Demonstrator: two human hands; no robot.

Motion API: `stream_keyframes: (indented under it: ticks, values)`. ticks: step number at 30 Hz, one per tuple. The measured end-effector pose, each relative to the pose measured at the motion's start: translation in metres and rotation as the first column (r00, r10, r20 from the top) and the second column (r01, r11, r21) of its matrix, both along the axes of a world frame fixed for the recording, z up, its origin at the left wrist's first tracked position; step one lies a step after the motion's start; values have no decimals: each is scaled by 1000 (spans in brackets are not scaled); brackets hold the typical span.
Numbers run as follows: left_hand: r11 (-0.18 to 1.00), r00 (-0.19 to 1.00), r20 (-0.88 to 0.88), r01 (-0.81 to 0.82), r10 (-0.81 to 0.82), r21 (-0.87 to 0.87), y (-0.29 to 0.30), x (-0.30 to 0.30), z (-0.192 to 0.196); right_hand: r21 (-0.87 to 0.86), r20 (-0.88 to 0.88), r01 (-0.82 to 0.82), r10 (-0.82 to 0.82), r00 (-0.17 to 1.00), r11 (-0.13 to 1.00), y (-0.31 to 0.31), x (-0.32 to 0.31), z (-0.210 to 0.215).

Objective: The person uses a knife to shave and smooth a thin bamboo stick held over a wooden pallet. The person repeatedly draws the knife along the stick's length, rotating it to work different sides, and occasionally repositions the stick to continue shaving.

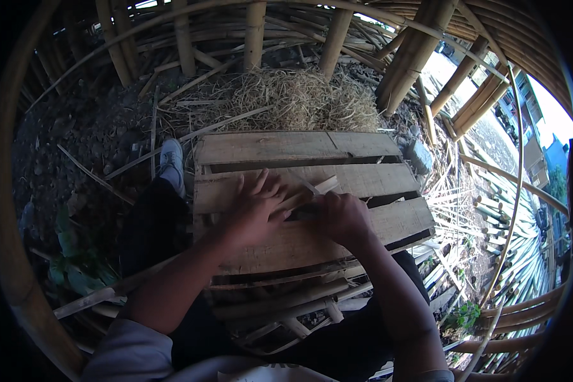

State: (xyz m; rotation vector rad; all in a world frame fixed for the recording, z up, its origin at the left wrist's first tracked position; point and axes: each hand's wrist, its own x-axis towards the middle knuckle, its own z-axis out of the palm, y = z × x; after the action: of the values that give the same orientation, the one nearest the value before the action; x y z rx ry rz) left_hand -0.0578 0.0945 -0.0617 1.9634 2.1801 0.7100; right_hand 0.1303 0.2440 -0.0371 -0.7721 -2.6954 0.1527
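Bamboo strip [312,191] lies slantwise, tip pointing up-right.

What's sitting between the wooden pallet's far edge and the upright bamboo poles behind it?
In the head view, a heap of dry straw-like shavings lies between the wooden pallet and the upright bamboo poles, with a few loose bamboo strips across it.

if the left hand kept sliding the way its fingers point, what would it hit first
Probably the bamboo strip just past the fingertips of the left hand, on the wooden pallet. The right hand is close beside it; depth is unclear.
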Motion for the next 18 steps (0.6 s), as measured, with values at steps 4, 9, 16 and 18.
stream_keyframes:
  ticks: [4,9,16,18]
  values:
    - [980,989,130,96,-73,-175,3,3,15,159,-83,-17,31,996,987,10,7,-4]
    - [990,997,54,66,-60,-125,4,1,2,152,-101,-53,69,992,987,11,7,-16]
    - [988,996,61,71,-63,-136,6,1,3,355,-198,-65,143,970,933,31,6,-29]
    - [985,996,79,58,-45,-164,3,-1,3,262,-171,-84,132,976,961,15,2,-23]
